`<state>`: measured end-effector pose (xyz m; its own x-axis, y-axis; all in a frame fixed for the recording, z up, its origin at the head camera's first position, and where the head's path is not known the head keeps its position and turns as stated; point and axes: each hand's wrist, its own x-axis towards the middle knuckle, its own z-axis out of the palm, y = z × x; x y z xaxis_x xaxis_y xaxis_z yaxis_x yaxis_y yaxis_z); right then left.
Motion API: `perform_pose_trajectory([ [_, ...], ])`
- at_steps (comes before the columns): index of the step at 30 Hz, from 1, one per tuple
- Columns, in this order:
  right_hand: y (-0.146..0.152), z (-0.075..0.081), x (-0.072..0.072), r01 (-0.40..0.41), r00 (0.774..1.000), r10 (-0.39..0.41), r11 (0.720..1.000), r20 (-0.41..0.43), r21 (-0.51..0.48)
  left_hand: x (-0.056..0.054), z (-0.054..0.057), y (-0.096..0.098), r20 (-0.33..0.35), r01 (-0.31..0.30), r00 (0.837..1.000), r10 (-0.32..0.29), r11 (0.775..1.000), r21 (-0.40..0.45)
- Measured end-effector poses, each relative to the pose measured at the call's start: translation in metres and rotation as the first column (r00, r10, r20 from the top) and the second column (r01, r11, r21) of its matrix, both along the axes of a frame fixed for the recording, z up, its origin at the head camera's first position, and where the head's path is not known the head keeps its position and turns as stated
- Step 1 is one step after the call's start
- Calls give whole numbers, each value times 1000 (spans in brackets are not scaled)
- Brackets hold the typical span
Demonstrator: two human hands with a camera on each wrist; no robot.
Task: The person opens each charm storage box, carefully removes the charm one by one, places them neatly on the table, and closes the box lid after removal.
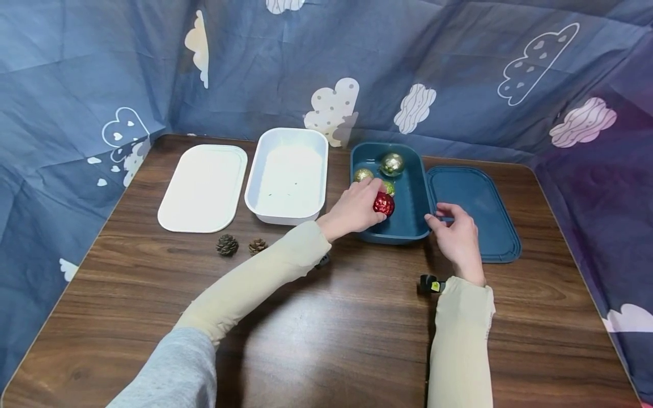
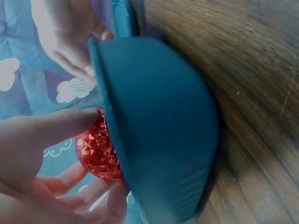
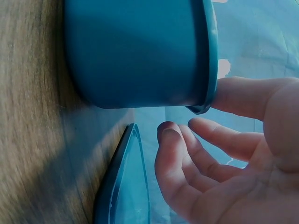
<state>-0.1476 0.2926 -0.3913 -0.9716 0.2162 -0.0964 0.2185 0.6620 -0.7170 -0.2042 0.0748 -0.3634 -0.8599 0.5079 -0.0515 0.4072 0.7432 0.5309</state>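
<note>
My left hand holds a shiny red ball ornament between thumb and fingers, at the near left part of the dark blue box. In the left wrist view the faceted red ball shows above the box's rim. Inside the box lie a silvery-gold ball, a glittery gold ball and a green ball partly hidden by the hand. My right hand is at the box's right side. Its thumb touches the rim, while the other fingers bend loosely outside the wall.
A white box stands left of the blue one, with small dark specks inside. The white lid lies farther left, the blue lid at the right. Two pinecones, one and another, sit on the wooden table.
</note>
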Motion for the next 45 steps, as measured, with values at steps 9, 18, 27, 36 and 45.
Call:
perform_pose_trajectory([
  [9,-1,-1,1,-18,1000,18,1000,-4,0,0,10,-25,12,-3,1000,0,965,263],
  [18,-1,-1,1,-16,1000,16,1000,-12,5,1,16,-49,96,-59,995,16,882,468],
  [27,-1,-2,1,-10,999,11,1000,-38,15,11,24,-68,116,-102,992,49,852,513],
  [36,-2,-1,0,-7,998,8,1000,-57,21,24,21,-87,98,-88,994,40,831,550],
  [45,-3,-1,0,-6,997,8,1000,-72,31,44,12,-100,43,-43,999,26,893,448],
])
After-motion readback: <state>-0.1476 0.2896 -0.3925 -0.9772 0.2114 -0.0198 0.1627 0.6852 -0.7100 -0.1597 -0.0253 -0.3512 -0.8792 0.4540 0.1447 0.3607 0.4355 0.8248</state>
